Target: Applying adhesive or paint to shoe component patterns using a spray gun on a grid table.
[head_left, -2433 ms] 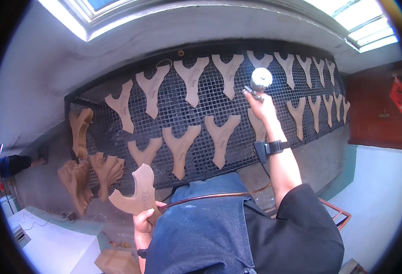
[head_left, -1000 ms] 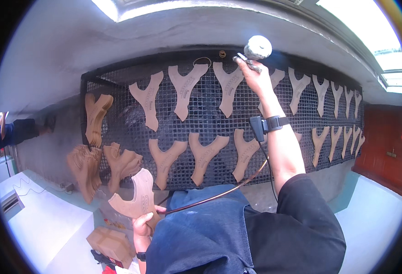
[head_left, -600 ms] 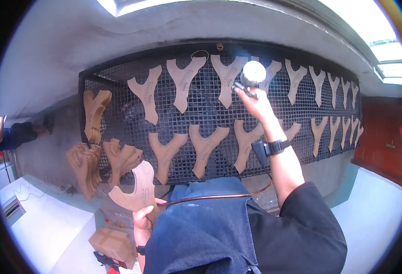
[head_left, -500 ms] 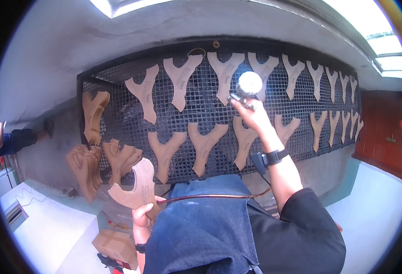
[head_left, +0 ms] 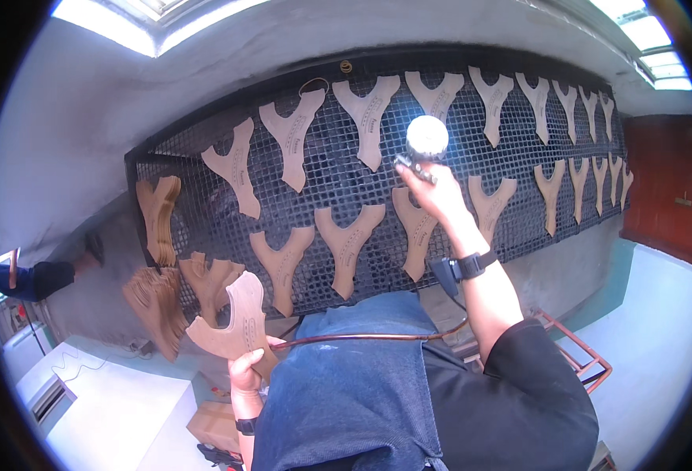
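Note:
My left hand (head_left: 245, 372) grips the narrow end of a Y-shaped wooden board (head_left: 238, 318), low at the left in front of my apron. The board's forked end points up and away, and small dark print shows on its face. My right hand (head_left: 439, 195) is closed around a spray gun (head_left: 417, 169) with a round, bright silver-white cup (head_left: 427, 138) on top. It is held over the mesh rack (head_left: 299, 212). A brown hose (head_left: 362, 337) runs across my apron from below my right forearm toward my left hand.
Two rows of similar Y-shaped boards (head_left: 349, 243) lie spread on the black rack. Stacks of boards (head_left: 157, 302) stand at its left end. A cardboard box (head_left: 214, 424) sits low left, a red-brown door (head_left: 660, 188) far right. Another person (head_left: 36, 279) is at the far left.
The view has shifted a little, so the rack's boards appear moved. My right hand still holds the spray gun, and my left still holds the board in nearly the same pose.

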### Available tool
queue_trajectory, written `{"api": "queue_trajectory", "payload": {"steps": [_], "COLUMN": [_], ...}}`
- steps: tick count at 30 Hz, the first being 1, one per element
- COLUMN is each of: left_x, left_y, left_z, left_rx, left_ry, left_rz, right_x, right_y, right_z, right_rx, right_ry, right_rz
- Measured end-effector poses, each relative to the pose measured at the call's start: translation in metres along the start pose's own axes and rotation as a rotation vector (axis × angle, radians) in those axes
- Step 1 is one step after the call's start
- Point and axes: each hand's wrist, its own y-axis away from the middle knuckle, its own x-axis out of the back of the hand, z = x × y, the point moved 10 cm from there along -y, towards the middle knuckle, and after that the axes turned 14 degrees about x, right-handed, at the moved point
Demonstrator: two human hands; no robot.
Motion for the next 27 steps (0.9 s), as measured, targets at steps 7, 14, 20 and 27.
{"api": "queue_trajectory", "payload": {"steps": [7,14,20,27], "left_x": [-0.011,-0.015,-0.001,0.008], "left_y": [0.000,0.003,0.003,0.004], "left_z": [-0.001,-0.004,-0.017,-0.022], "left_rx": [0.032,0.025,0.096,0.057], "left_ry": [-0.014,0.027,0.044,0.069], "left_rz": [0.012,0.040,0.051,0.002], "right_x": [0.029,0.082,0.094,0.085], "right_y": [-0.078,-0.144,-0.145,-0.096], "right_z": [0.007,0.031,0.015,0.017], "right_rx": [0.036,0.014,0.070,0.033], "right_ry": [0.000,0.044,-0.016,0.000], "right_rz": [0.104,0.295,0.323,0.406]}}
